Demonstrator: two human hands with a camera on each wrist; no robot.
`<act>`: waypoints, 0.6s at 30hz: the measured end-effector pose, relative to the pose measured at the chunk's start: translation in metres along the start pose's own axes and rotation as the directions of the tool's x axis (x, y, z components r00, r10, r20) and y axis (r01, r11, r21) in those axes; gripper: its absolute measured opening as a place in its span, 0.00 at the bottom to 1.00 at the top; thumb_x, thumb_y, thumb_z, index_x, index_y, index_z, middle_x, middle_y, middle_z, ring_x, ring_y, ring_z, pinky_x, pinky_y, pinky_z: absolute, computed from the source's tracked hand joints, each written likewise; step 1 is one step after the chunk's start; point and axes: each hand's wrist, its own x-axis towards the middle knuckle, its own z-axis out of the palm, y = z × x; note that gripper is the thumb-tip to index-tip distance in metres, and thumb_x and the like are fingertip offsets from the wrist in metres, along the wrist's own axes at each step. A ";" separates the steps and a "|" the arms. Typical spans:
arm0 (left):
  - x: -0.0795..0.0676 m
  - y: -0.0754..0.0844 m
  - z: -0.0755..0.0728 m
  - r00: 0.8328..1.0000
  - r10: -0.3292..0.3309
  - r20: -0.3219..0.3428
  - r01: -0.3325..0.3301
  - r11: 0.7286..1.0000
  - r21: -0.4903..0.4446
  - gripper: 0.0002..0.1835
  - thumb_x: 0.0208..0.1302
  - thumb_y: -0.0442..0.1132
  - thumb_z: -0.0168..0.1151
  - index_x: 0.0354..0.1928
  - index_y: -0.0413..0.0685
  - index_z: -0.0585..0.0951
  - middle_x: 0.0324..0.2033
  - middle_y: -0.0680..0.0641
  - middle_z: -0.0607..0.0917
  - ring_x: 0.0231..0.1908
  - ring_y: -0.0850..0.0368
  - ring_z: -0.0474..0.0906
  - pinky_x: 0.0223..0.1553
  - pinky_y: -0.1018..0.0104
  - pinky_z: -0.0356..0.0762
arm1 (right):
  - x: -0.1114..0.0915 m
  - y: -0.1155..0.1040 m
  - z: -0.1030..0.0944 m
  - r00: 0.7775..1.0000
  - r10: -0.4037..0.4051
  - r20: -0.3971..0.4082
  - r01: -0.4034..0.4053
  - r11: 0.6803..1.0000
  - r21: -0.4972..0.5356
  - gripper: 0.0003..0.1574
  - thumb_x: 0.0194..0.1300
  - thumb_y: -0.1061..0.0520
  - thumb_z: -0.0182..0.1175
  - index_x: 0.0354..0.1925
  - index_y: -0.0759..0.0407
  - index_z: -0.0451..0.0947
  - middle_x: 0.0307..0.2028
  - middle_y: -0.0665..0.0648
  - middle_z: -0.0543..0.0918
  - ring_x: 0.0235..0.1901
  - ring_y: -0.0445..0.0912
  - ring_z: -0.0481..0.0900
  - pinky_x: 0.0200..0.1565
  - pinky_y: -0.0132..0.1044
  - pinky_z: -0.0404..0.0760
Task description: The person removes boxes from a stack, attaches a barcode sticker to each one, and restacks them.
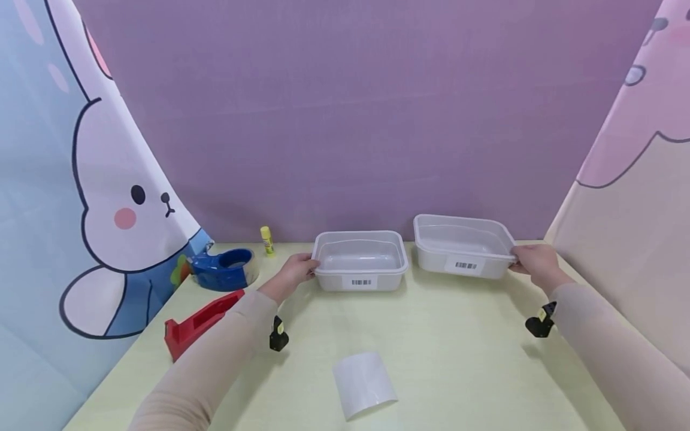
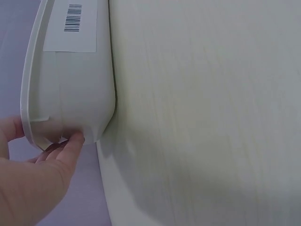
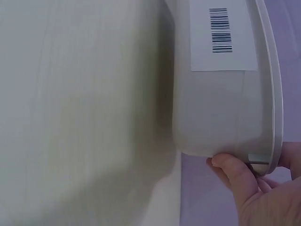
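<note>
Two white plastic tubs are at the back of the table, each with a barcode label on its front. My left hand [image 1: 297, 270] grips the left end of the left tub [image 1: 334, 280], thumb over the rim and fingers under it. That tub sits level on the table. At its right, my right hand [image 1: 536, 261] pinches the right end of the other tub [image 1: 431, 261], which tilts down toward the right. In the right wrist view, the fingers [image 3: 235, 172] press the tub's end wall below the rim, and a shadow lies beside its base.
A curled white sheet [image 1: 363, 383] lies at the table's front middle. On the left are a blue tape dispenser [image 1: 215, 272], a yellow glue stick [image 1: 266, 240] and a red tool-like object [image 1: 199, 323], partly behind my left sleeve. A purple cloth [image 1: 350, 120] hangs behind the table.
</note>
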 end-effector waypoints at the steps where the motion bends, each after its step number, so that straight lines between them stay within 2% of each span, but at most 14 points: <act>1: -0.001 0.000 0.000 1.000 -0.001 -0.001 0.001 1.000 -0.002 0.26 0.74 0.33 0.46 0.69 0.28 0.60 0.68 0.31 0.65 0.68 0.40 0.64 0.67 0.53 0.69 | -0.001 -0.002 -0.001 1.000 0.008 -0.004 -0.008 1.000 0.014 0.32 0.63 0.60 0.49 0.57 0.87 0.65 0.20 0.43 0.79 0.21 0.34 0.83 0.31 0.27 0.85; 5: -0.002 0.001 0.000 1.000 -0.012 -0.007 0.012 1.000 -0.007 0.26 0.74 0.33 0.47 0.69 0.28 0.59 0.68 0.31 0.65 0.68 0.40 0.64 0.66 0.53 0.70 | -0.006 -0.016 -0.003 0.999 0.053 -0.009 -0.052 0.997 0.059 0.34 0.65 0.59 0.48 0.60 0.86 0.61 0.18 0.42 0.79 0.20 0.34 0.83 0.30 0.25 0.85; 6: -0.003 0.002 0.001 1.000 -0.018 -0.010 0.018 1.000 -0.008 0.26 0.74 0.34 0.47 0.69 0.28 0.60 0.68 0.32 0.65 0.67 0.40 0.65 0.66 0.53 0.70 | -0.008 -0.020 -0.003 0.998 0.064 -0.012 -0.063 0.997 0.041 0.36 0.65 0.59 0.48 0.62 0.86 0.57 0.18 0.41 0.79 0.20 0.33 0.83 0.31 0.24 0.84; 9: -0.003 0.003 0.001 1.000 -0.027 -0.013 0.027 1.000 -0.016 0.26 0.73 0.33 0.47 0.68 0.27 0.61 0.67 0.31 0.66 0.67 0.39 0.66 0.66 0.53 0.71 | -0.012 -0.031 -0.001 0.995 0.097 -0.017 -0.096 0.994 0.048 0.35 0.67 0.59 0.47 0.62 0.85 0.56 0.19 0.44 0.78 0.21 0.34 0.84 0.33 0.27 0.86; 14: -0.003 0.002 0.002 0.999 -0.030 -0.022 0.029 0.999 -0.032 0.25 0.73 0.33 0.48 0.67 0.25 0.62 0.66 0.29 0.67 0.66 0.39 0.66 0.66 0.53 0.71 | -0.016 -0.048 0.005 0.994 0.109 -0.022 -0.107 0.992 0.063 0.36 0.68 0.59 0.48 0.66 0.82 0.54 0.23 0.44 0.76 0.23 0.34 0.84 0.40 0.29 0.86; 18: -0.003 0.001 0.002 0.999 -0.026 -0.019 0.026 0.999 -0.031 0.25 0.73 0.33 0.48 0.67 0.25 0.62 0.66 0.29 0.67 0.66 0.39 0.66 0.66 0.52 0.70 | -0.020 -0.061 0.013 0.994 0.110 -0.016 -0.108 0.991 0.079 0.38 0.69 0.57 0.48 0.68 0.79 0.52 0.22 0.43 0.76 0.23 0.33 0.84 0.39 0.28 0.86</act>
